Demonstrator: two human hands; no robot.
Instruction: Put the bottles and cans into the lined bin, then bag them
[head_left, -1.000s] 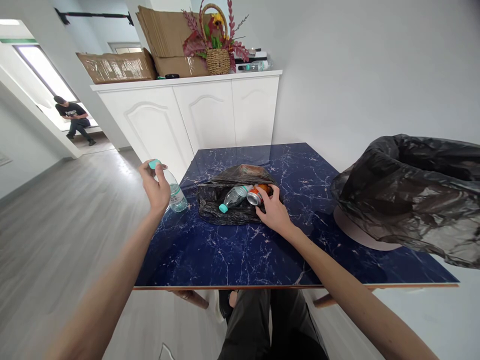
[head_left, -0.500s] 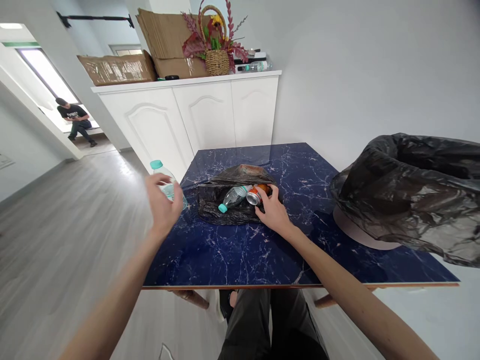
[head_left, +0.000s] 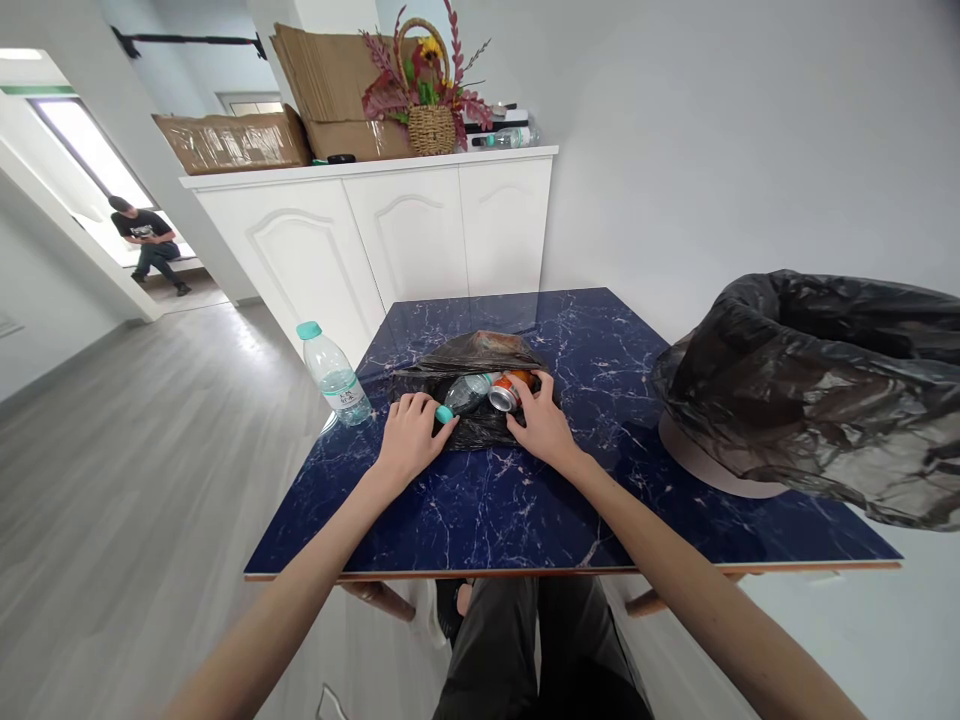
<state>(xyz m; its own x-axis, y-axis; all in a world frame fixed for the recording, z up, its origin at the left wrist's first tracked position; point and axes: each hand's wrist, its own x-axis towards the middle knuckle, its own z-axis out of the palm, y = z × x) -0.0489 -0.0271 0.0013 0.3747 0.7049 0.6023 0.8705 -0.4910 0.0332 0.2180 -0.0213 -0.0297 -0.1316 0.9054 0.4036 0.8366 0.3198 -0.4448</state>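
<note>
A crumpled black plastic bag [head_left: 491, 350] lies on the blue marbled table, its mouth facing me. In its opening rest a clear plastic bottle [head_left: 469, 393] with a teal cap and an orange drink can [head_left: 504, 393]. My left hand [head_left: 407, 440] is at the bag's left side, thumb and forefinger closed around the bottle's cap, the other fingers over the bag. The can is between the thumb and fingers of my right hand [head_left: 544, 425]. A second clear bottle [head_left: 335, 375], with a teal cap and a white label, stands upright at the table's left edge.
A bin lined with a black bag [head_left: 810, 390] stands at the table's right [head_left: 637, 530]. Beyond the table is a white cabinet [head_left: 420, 230] bearing cardboard boxes [head_left: 232, 140], a flower basket [head_left: 432, 130] and a lying bottle [head_left: 512, 138]. A person [head_left: 146, 240] sits far left.
My left hand has let go of the upright bottle at the table's left edge and moved right to the bottle cap at the bag. My right hand stays at the can.
</note>
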